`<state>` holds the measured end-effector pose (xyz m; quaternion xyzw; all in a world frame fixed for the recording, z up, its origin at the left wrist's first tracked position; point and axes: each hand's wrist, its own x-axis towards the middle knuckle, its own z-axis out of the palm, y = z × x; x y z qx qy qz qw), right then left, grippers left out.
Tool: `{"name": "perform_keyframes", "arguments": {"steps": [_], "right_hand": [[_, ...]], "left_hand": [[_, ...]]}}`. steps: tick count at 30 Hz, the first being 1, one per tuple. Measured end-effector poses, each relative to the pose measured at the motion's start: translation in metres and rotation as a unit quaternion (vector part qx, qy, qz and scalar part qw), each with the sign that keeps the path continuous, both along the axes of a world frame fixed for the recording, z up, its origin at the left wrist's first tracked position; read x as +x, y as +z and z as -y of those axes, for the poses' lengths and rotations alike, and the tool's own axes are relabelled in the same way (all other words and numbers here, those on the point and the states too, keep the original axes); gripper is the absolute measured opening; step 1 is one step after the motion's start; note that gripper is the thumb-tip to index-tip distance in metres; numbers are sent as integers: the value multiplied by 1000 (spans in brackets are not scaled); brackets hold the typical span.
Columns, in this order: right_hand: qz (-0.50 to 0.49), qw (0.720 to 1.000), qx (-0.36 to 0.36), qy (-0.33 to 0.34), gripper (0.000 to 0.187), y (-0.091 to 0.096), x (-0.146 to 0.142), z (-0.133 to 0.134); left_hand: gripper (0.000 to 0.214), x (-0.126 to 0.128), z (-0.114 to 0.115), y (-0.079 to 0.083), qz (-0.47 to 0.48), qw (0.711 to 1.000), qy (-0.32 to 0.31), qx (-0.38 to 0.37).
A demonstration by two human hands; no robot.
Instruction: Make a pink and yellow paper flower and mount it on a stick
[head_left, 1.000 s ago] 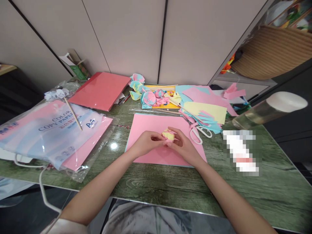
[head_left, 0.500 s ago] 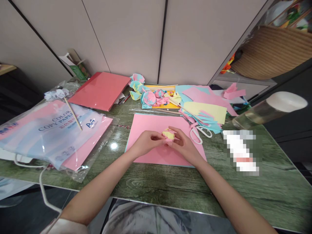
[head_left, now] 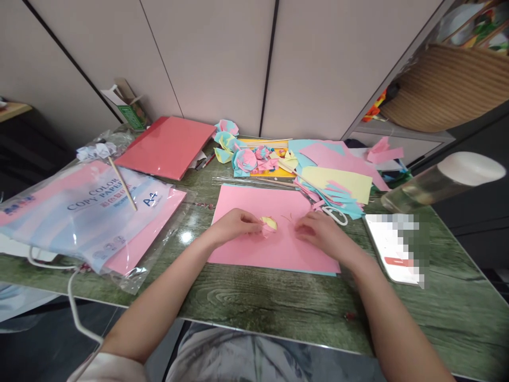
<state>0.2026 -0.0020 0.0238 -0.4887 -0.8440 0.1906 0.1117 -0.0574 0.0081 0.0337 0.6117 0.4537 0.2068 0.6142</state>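
A small crumpled paper flower [head_left: 269, 225], pink outside with yellow inside, is pinched at its left side by the fingertips of my left hand [head_left: 237, 225]. It is held over a stack of pink paper [head_left: 254, 251], whose blue edge shows underneath. On the right part of the stack, my right hand [head_left: 320, 232] has loosely bent fingers, thumb apart, and no visible object in them. White-handled scissors [head_left: 337, 215] lie just beyond it, one handle loop hidden by the hand. Thin dark marks or scraps show on the pink paper between my hands.
Behind lie finished paper flowers [head_left: 244, 161], thin sticks [head_left: 264, 143], paper strips [head_left: 342, 199] and a yellow sheet [head_left: 338, 180]. A red folder [head_left: 169, 146] and a plastic paper pack [head_left: 99, 207] are left. A phone [head_left: 392, 249] and a clear bottle [head_left: 421, 183] stand right.
My right hand has let go of the paper flower and moved right, toward the scissors. The flower stays in my left hand, slightly further left.
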Motion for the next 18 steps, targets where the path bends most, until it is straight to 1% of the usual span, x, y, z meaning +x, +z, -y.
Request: {"name": "perform_keyframes", "arguments": {"steps": [2,4,7,9,12,15,18], "right_hand": [[27,999,12,33,13,0,-3,1],[31,998,19,43,18,5,-8,6],[14,999,-4,49,25,18,-12,15],[-1,998,10,58,29,27,-13,20],[-10,996,29,85,31,38,-19,25],[24,991,51,118,29,45,-33,25],[67,985,74,142,26,48,-48,20]], "left_hand": [[24,-3,-1,0,-2,1000,-17,-8],[25,-5,-3,0,-3,1000,-27,-14],[27,-6,-5,-1,0,999,-35,-25],[29,-7,-5,-1,1,999,-43,-31],[29,-7,-4,1,4,997,-71,-34],[28,-5,-2,4,1,994,-107,-28],[25,-5,1,8,-6,991,-132,-11]]}}
